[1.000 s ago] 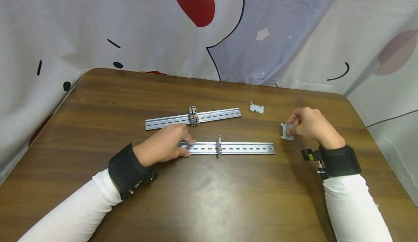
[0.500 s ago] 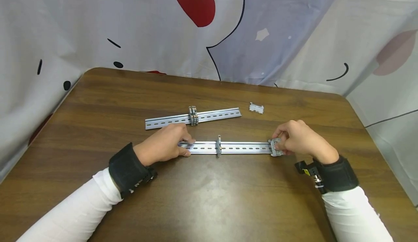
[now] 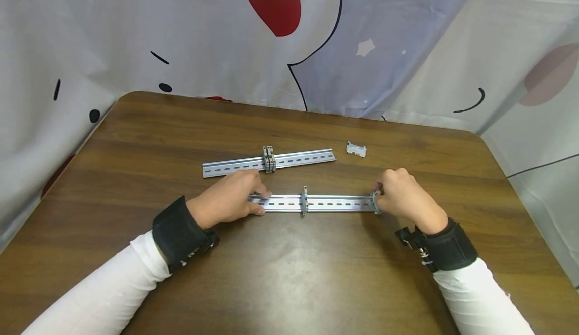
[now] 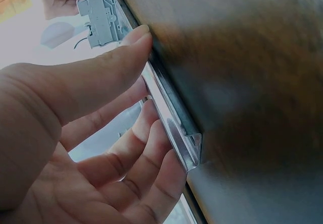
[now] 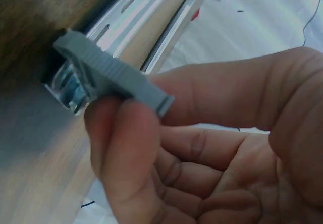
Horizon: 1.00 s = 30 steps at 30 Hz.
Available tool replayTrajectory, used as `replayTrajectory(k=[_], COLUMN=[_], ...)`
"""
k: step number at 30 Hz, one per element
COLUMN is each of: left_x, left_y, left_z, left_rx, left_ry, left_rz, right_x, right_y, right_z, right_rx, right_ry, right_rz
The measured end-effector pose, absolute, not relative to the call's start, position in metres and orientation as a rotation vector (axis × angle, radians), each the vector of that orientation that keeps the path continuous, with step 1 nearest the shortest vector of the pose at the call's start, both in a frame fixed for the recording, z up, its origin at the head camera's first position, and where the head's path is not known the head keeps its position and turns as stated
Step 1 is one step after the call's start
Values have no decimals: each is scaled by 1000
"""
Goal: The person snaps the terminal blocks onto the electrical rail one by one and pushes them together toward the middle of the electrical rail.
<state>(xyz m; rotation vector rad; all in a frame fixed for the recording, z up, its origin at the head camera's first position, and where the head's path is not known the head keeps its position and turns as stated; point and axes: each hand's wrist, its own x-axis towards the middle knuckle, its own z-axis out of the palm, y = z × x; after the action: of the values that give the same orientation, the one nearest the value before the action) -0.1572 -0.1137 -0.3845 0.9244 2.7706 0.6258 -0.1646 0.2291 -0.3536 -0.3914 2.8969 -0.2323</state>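
Note:
A slotted metal DIN rail (image 3: pixel 336 204) lies across the middle of the table, with one grey terminal block (image 3: pixel 304 202) upright near its centre. My left hand (image 3: pixel 230 198) grips the rail toward its left end; in the left wrist view, thumb and fingers (image 4: pixel 151 133) hold its two edges. At the other end, my right hand (image 3: pixel 404 197) pinches a second grey terminal block (image 5: pixel 108 70) between thumb and fingers. That block stands on edge at the rail's right end, tilted in the right wrist view. Whether it is seated on the rail, I cannot tell.
Behind lies another DIN rail (image 3: pixel 307 158), slightly angled, carrying several terminal blocks (image 3: pixel 269 159) side by side. A loose terminal block (image 3: pixel 356 149) lies flat at the back right. A printed curtain (image 3: pixel 203 33) hangs beyond the brown table (image 3: pixel 289 264).
My right hand has brought the terminal block from the table on the right leftward to the rail's end, turning it from face-up to edge-on. The left hand stays on the rail.

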Motion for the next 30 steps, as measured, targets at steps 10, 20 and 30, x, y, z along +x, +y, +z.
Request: replayTrajectory(k=[10, 20, 30], left_x=[-157, -158, -158], left_y=[-114, -113, -113], left_z=[-384, -384, -384], left_rx=[927, 929, 914], left_ry=[2777, 2775, 2770], left_rz=[619, 612, 627], right_x=[-168, -178, -190], right_y=[245, 279, 282], right_z=[-344, -344, -362], right_rx=[-419, -444, -439], right_ry=[2783, 2316, 2102], right_rz=[-389, -892, -1115])
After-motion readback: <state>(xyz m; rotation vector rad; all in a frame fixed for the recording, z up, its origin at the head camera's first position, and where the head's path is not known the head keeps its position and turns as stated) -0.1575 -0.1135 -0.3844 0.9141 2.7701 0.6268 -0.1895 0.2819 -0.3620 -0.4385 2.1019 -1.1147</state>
